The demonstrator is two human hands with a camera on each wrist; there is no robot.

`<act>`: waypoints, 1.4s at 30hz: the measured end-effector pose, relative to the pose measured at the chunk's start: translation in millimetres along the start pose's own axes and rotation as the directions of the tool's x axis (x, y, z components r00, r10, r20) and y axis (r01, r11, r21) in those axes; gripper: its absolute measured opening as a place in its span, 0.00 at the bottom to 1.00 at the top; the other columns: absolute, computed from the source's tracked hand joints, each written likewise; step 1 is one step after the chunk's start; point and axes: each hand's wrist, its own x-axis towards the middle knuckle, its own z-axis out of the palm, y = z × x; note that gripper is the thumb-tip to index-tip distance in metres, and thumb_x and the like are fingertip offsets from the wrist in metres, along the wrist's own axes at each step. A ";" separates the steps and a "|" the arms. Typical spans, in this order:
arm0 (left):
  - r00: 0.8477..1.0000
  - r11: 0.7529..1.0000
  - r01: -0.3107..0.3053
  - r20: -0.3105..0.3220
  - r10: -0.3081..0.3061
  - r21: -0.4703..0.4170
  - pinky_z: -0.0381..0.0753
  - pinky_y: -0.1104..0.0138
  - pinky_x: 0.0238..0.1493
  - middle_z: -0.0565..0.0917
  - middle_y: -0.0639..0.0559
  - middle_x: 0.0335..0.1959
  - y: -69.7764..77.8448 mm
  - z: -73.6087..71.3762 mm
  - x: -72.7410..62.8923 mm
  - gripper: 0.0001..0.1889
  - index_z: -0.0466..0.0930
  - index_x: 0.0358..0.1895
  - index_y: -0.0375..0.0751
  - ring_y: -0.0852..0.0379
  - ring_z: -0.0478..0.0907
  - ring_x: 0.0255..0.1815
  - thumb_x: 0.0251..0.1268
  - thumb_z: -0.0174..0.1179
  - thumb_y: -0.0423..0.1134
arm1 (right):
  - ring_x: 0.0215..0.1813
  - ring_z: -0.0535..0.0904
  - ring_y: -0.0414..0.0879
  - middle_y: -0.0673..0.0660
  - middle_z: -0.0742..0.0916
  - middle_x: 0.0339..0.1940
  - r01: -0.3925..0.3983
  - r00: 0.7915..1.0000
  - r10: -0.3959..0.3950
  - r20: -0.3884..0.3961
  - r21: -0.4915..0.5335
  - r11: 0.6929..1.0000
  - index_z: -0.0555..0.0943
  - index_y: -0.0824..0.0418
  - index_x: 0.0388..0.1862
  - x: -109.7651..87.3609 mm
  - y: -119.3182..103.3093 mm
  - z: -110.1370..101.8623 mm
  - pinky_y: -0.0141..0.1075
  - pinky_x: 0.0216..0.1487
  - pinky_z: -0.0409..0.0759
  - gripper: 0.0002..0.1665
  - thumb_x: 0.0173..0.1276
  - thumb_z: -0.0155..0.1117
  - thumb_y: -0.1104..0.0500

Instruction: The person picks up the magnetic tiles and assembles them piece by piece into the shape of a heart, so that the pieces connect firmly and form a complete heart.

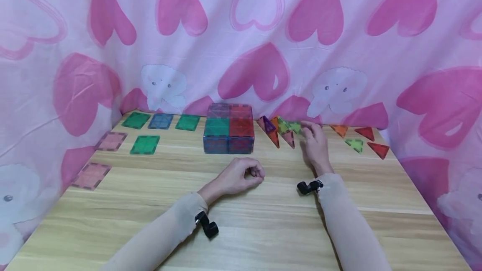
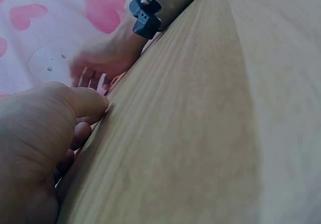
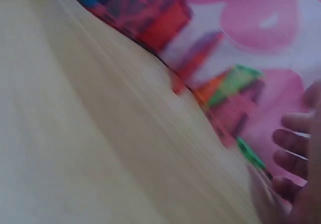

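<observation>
My left hand (image 1: 239,176) rests on the wooden table in front of the block, its fingers loosely curled and nothing between them. Farther right, my right hand (image 1: 316,143) reaches toward the back, fingers slightly bent beside a light-green triangular magnetic tile (image 1: 295,127). In the right wrist view, blurred, its fingers (image 3: 293,142) are spread over the table close to a green tile (image 3: 251,153). To the left of that hand, a pink triangle (image 1: 288,138) and a green one (image 1: 282,125) lean upright beside orange and purple triangles (image 1: 269,125).
A box of magnetic tiles (image 1: 228,131), blue, green and red, stands at the back centre. Loose square tiles, such as a green one (image 1: 144,144) and a pink one (image 1: 91,175), lie at left. Red triangles (image 1: 378,150) lie at right. A heart-patterned curtain (image 1: 180,53) borders the table.
</observation>
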 end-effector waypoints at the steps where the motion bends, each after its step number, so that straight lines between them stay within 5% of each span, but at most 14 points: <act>1: 1.000 1.000 0.002 0.003 -0.002 -0.001 0.84 0.68 0.48 0.88 0.60 0.38 0.5 0.3 0.2 0.04 0.91 0.44 0.46 0.66 0.82 0.41 0.73 0.74 0.33 | 0.68 0.80 0.62 0.66 0.84 0.70 0.011 0.999 -0.010 0.034 -0.038 0.999 0.81 0.64 0.75 1.3 3.4 -4.2 0.58 0.75 0.73 0.24 0.88 0.55 0.58; 6: 1.000 1.000 -0.002 0.015 0.002 -0.009 0.84 0.69 0.47 0.88 0.61 0.38 1.0 2.9 1.0 0.03 0.90 0.44 0.47 0.67 0.82 0.41 0.74 0.73 0.34 | 0.78 0.73 0.71 0.74 0.81 0.73 0.160 0.970 -0.108 0.218 -0.238 0.958 0.81 0.74 0.72 1.8 15.2 -23.1 0.66 0.82 0.66 0.26 0.77 0.61 0.70; 10: 1.000 1.000 0.004 0.006 -0.004 -0.004 0.84 0.69 0.47 0.88 0.61 0.38 0.5 1.7 0.7 0.04 0.90 0.44 0.48 0.67 0.82 0.41 0.73 0.74 0.34 | 0.73 0.77 0.71 0.74 0.84 0.68 0.222 0.959 -0.159 0.236 -0.272 0.936 0.84 0.74 0.66 -8.3 16.7 -35.2 0.65 0.76 0.71 0.22 0.75 0.62 0.72; 14: 1.000 1.000 0.005 0.005 -0.005 0.005 0.84 0.68 0.48 0.88 0.62 0.38 0.4 -0.4 -0.1 0.05 0.90 0.44 0.48 0.66 0.82 0.41 0.71 0.76 0.34 | 0.55 0.83 0.60 0.66 0.87 0.57 0.247 0.959 -0.191 0.210 -0.283 0.927 0.88 0.68 0.58 -31.6 17.2 -50.5 0.47 0.57 0.79 0.15 0.76 0.64 0.72; 18: 1.000 1.000 0.003 0.008 -0.003 -0.005 0.84 0.68 0.48 0.89 0.61 0.38 0.3 -1.4 -1.0 0.06 0.90 0.44 0.48 0.64 0.83 0.42 0.70 0.77 0.35 | 0.48 0.81 0.49 0.59 0.86 0.55 0.241 0.960 -0.183 0.212 -0.293 0.925 0.90 0.62 0.54 -63.8 12.4 -67.0 0.29 0.48 0.75 0.13 0.79 0.64 0.71; 23: 1.000 1.000 -0.004 0.005 0.004 -0.011 0.84 0.68 0.48 0.89 0.62 0.38 -1.4 -1.4 -1.2 0.08 0.90 0.43 0.50 0.62 0.84 0.42 0.67 0.78 0.35 | 0.42 0.80 0.43 0.54 0.88 0.49 0.281 0.948 -0.226 0.224 -0.254 0.926 0.91 0.57 0.49 -97.7 1.3 -74.5 0.26 0.42 0.75 0.15 0.77 0.65 0.74; 27: 1.000 1.000 -0.003 0.007 0.003 0.000 0.84 0.68 0.49 0.89 0.62 0.39 -1.4 -0.6 -0.7 0.09 0.90 0.45 0.50 0.62 0.84 0.43 0.66 0.80 0.37 | 0.47 0.83 0.42 0.49 0.89 0.50 0.310 0.930 -0.254 0.267 -0.191 0.931 0.92 0.54 0.48 -119.4 -13.8 -67.1 0.26 0.46 0.78 0.18 0.73 0.68 0.76; 35: 1.000 1.000 0.015 0.002 -0.015 0.019 0.84 0.66 0.55 0.90 0.59 0.48 -2.0 -1.5 -1.3 0.17 0.88 0.54 0.47 0.62 0.83 0.49 0.65 0.81 0.39 | 0.47 0.83 0.42 0.46 0.88 0.54 0.339 0.863 -0.301 0.407 -0.023 0.940 0.92 0.49 0.53 -144.6 -41.7 -35.7 0.33 0.44 0.82 0.19 0.76 0.70 0.72; 38: 1.000 0.999 0.024 0.007 -0.024 0.025 0.84 0.66 0.57 0.89 0.60 0.51 -2.6 -1.7 -1.2 0.19 0.88 0.56 0.47 0.62 0.82 0.50 0.65 0.81 0.40 | 0.50 0.84 0.41 0.50 0.90 0.55 0.253 0.881 -0.256 0.399 0.062 0.965 0.92 0.53 0.55 -145.9 -42.6 -34.9 0.30 0.50 0.83 0.18 0.76 0.69 0.72; 42: 1.000 0.999 0.025 0.015 -0.025 0.031 0.84 0.66 0.58 0.89 0.60 0.53 -3.2 -2.2 -0.6 0.20 0.88 0.58 0.47 0.62 0.82 0.51 0.65 0.81 0.40 | 0.57 0.86 0.45 0.59 0.91 0.56 0.106 0.942 -0.150 0.299 0.158 0.982 0.90 0.63 0.57 -132.4 -32.8 -45.3 0.28 0.59 0.83 0.15 0.77 0.66 0.74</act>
